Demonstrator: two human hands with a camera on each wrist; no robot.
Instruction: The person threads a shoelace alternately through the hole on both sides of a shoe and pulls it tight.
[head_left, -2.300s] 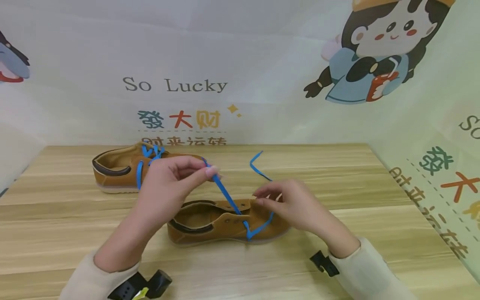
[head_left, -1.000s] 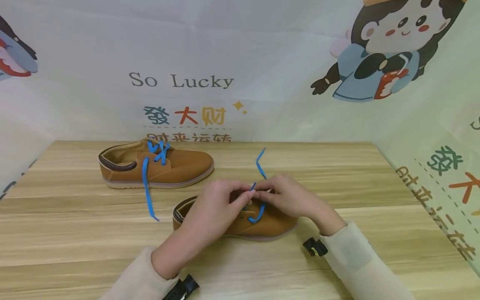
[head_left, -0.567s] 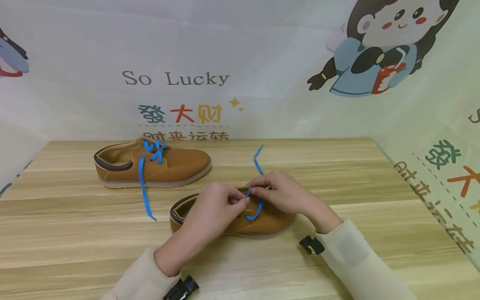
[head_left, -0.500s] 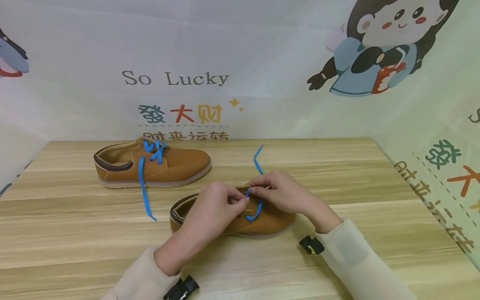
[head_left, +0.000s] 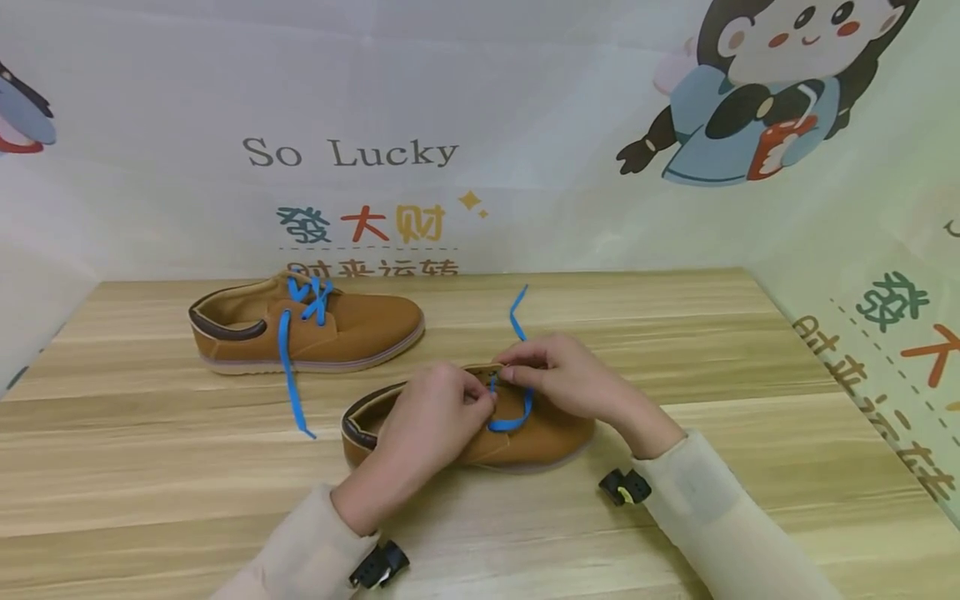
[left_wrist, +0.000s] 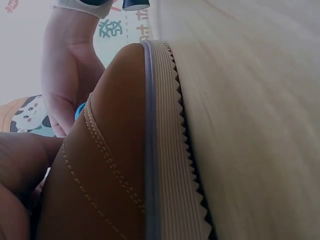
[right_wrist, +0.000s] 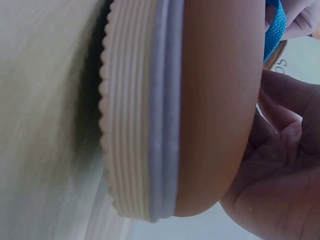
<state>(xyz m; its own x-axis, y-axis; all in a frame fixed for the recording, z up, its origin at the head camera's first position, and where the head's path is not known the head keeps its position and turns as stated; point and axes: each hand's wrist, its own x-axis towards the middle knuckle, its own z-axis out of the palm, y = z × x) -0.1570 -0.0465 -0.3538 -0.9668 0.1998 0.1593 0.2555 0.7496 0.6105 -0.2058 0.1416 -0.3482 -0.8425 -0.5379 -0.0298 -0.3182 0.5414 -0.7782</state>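
A brown shoe (head_left: pixel 558 433) stands toe right on the table, a blue lace (head_left: pixel 512 426) looping over its front. My left hand (head_left: pixel 437 412) lies over the shoe's middle, thumb and fingers pinching the lace near the eyelets. From those fingertips a short stretch of lace runs up toward the far eyelet flap. My right hand (head_left: pixel 566 375) pinches the edge of that flap between thumb and index finger. The lace's other end trails behind it onto the table. In the right wrist view, the shoe's toe (right_wrist: pixel 215 110) blocks the view of the fingertips.
A second brown shoe (head_left: pixel 382 321) stands behind and to the left, laced in blue, one lace end (head_left: pixel 294 383) hanging onto the wooden table (head_left: pixel 135 467). A printed white sheet (head_left: pixel 525 108) rises behind the table and along its sides.
My left hand has come down and right from holding the lace up over the shoe. My right hand has moved slightly to the far flap. The lace loop now hangs wider across the front.
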